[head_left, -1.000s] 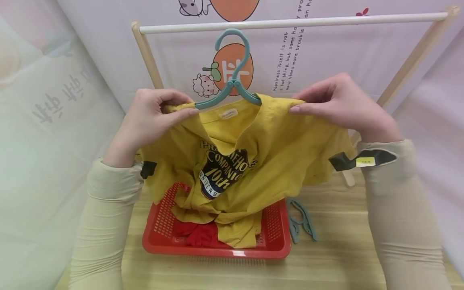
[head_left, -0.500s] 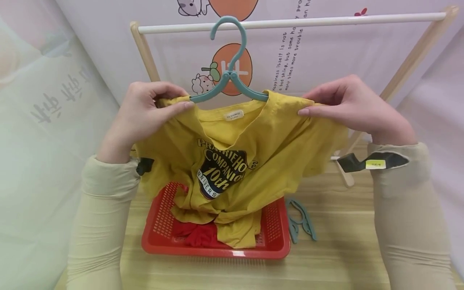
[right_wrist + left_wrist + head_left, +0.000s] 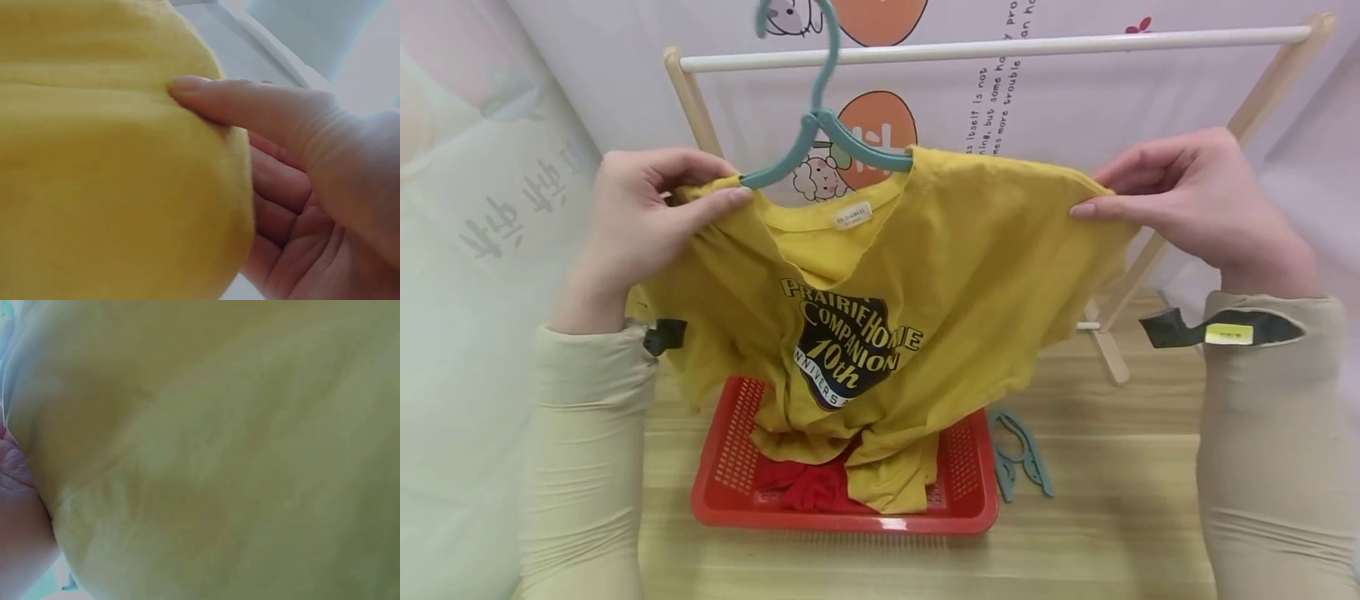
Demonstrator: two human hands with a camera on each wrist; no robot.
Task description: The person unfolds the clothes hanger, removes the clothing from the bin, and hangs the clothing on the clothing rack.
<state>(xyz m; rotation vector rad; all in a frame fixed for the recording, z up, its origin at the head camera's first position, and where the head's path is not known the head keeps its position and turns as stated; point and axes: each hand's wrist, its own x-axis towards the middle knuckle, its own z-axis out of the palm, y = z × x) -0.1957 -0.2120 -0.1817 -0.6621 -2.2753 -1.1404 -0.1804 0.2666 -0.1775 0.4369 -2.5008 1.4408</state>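
Note:
A yellow T-shirt (image 3: 970, 250) with a dark printed badge hangs between both hands in the head view, its lower part trailing into a red basket (image 3: 850, 523). Inside its neck sits a teal folding hanger (image 3: 868, 154), hook upward, with the arm ends hidden under the cloth. My left hand (image 3: 651, 217) pinches the shirt's left shoulder close to the hanger arm. Out at the other shoulder, near the sleeve, my right hand (image 3: 1202, 200) pinches the cloth between thumb and fingers. Yellow cloth (image 3: 219, 456) fills most of the left wrist view. In the right wrist view the thumb (image 3: 206, 94) presses on the fabric.
Behind the shirt stands a rack with a white rail (image 3: 1000, 50) and wooden legs. A second teal hanger (image 3: 1022, 454), folded, lies on the wooden table (image 3: 1097, 517) right of the basket. Red cloth (image 3: 812, 485) lies in the basket.
The shirt and hanger have risen and shifted left, the hook now above the rail's height in view. My hands have spread apart, the right one sliding outward along the shoulder; the shirt is stretched wider.

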